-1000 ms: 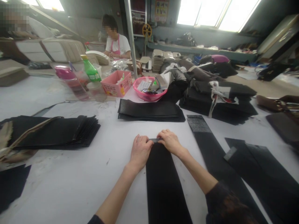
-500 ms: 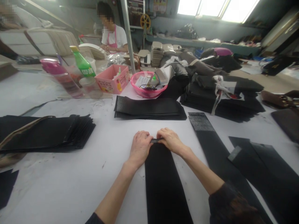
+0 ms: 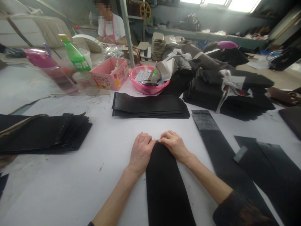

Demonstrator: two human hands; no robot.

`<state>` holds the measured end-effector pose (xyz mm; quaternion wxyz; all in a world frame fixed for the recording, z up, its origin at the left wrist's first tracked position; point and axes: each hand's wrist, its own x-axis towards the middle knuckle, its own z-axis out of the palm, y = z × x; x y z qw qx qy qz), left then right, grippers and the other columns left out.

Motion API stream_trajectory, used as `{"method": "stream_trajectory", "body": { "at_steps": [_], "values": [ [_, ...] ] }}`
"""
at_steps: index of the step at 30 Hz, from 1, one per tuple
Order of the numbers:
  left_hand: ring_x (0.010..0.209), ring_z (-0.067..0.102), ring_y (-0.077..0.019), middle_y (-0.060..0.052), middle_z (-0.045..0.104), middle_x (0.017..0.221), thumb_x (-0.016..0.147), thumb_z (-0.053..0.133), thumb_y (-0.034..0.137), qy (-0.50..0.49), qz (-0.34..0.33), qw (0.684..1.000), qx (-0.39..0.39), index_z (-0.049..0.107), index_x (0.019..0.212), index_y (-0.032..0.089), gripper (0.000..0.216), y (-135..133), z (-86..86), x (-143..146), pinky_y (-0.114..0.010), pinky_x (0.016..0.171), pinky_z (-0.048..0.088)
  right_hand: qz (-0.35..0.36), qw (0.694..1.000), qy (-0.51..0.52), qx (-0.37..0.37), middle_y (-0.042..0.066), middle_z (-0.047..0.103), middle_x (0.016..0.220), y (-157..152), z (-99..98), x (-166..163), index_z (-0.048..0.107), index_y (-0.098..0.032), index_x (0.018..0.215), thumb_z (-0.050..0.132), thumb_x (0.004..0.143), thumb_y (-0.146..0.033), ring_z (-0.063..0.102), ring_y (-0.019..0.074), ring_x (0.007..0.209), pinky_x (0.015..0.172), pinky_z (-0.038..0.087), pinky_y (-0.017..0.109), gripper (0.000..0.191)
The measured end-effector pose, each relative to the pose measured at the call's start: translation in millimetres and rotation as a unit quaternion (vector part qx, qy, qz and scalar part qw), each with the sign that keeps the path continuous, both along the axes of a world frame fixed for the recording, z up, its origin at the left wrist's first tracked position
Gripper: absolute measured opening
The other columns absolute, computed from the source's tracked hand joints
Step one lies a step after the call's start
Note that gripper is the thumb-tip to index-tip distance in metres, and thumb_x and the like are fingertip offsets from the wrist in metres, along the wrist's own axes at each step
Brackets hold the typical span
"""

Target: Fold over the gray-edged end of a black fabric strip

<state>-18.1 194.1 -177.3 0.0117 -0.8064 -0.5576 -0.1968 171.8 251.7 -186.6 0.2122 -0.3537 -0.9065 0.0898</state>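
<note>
Both hands sit at the far end of a long black strip (image 3: 166,185) lying flat on the white bench (image 3: 70,182), running from the person's body out toward mid-bench. Left hand (image 3: 140,152) and right hand (image 3: 174,145) now nearly meet over the strip's end; fingers curled and pressed down on the fabric edge, pinching it shut. A second ago a grey folded tab showed between the hands at that end; half a second ago it was smaller; now it is covered, hands drawn closer together. Reads as the end fold being pressed flat, likely near done on this end.

Around it: a stack of black sheets (image 3: 150,106) just beyond the hands, a fanned pile of black pieces (image 3: 44,133) to the left, another black strip with a grey end (image 3: 207,122) to the right, more black pieces further right. Pink bowl (image 3: 148,82), pink box (image 3: 109,73), green bottle (image 3: 75,55) at the back. Another person sits far behind.
</note>
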Motion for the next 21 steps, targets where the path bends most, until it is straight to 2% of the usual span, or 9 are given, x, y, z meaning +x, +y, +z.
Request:
{"method": "stream_trajectory", "body": {
  "at_steps": [9,14,18,21],
  "values": [
    [0.112,0.049,-0.0203,-0.003,0.059,0.098,0.096,0.049,0.019,0.039,-0.006,0.999,-0.003,0.062,0.105,0.019,0.015,-1.5,-3.0,0.5,-0.042,0.116,0.032,0.029,0.999,-0.038,0.02,0.006,0.063,0.102,-5.5,1.9,1.9,0.066,-0.021,0.106,0.049,0.098,-0.018,0.052,0.02,0.097,0.085,0.043,0.034,0.019],
    [0.112,0.05,-0.0211,-0.004,0.059,0.099,0.096,0.047,0.018,0.044,-0.004,0.999,-0.008,0.055,0.124,0.019,0.028,-1.7,-2.3,0.9,-0.044,0.115,0.033,0.037,0.998,-0.05,0.02,0.007,0.063,0.103,-6.4,3.6,1.7,0.066,-0.019,0.107,0.049,0.098,-0.017,0.052,0.0211,0.097,0.086,0.044,0.034,0.02],
    [0.11,0.05,-0.0206,-0.003,0.058,0.099,0.096,0.047,0.019,0.058,-0.008,0.998,-0.014,0.06,0.113,0.02,0.021,-2.1,-2.1,2.7,-0.044,0.115,0.032,0.032,0.998,-0.041,0.022,0.006,0.063,0.101,-3.9,1.7,3.9,0.067,-0.022,0.108,0.048,0.098,-0.018,0.053,0.0202,0.096,0.083,0.044,0.033,0.022],
    [0.109,0.05,-0.0209,-0.002,0.058,0.1,0.096,0.047,0.02,0.067,-0.002,0.998,-0.019,0.06,0.112,0.021,0.02,-2.4,-2.5,3.2,-0.044,0.114,0.033,0.031,0.999,-0.03,0.022,0.005,0.065,0.099,0.0,0.2,6.7,0.067,-0.023,0.106,0.047,0.1,-0.02,0.054,0.0192,0.096,0.085,0.043,0.033,0.022]
  ]
}}
